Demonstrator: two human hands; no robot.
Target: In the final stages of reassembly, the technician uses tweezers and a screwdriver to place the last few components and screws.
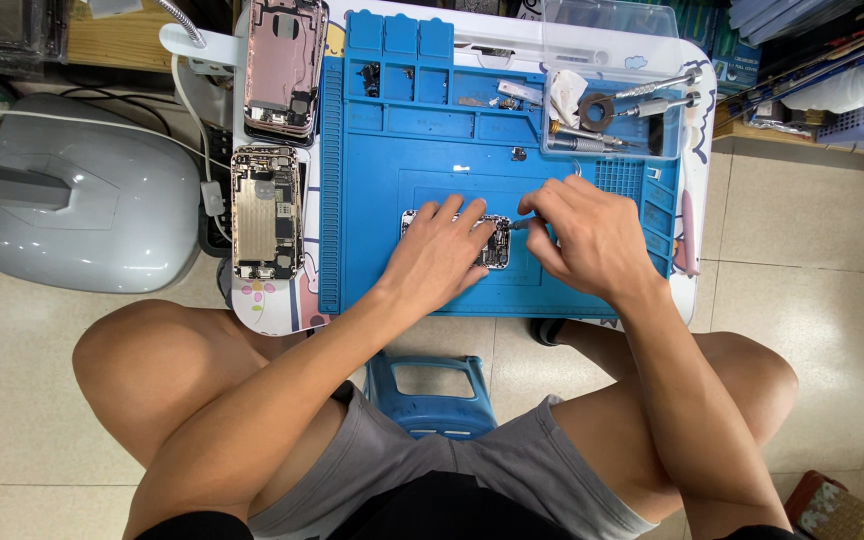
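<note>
A small opened phone body [497, 246] lies flat on the blue repair mat [432, 150]. My left hand [439, 255] rests on top of it, fingers spread, pressing it down and hiding most of it. My right hand [592, 235] is closed around a thin screwdriver [521, 224], whose tip points left at the phone's right edge. Only a short part of the tool shows between the fingers.
Two more opened phone shells, one gold [265, 212] and one pink [285, 68], lie left of the mat. A clear tray [614, 100] with screwdrivers and parts sits at the mat's back right. A grey lamp base [92, 195] stands at left; a blue stool [430, 395] is between my knees.
</note>
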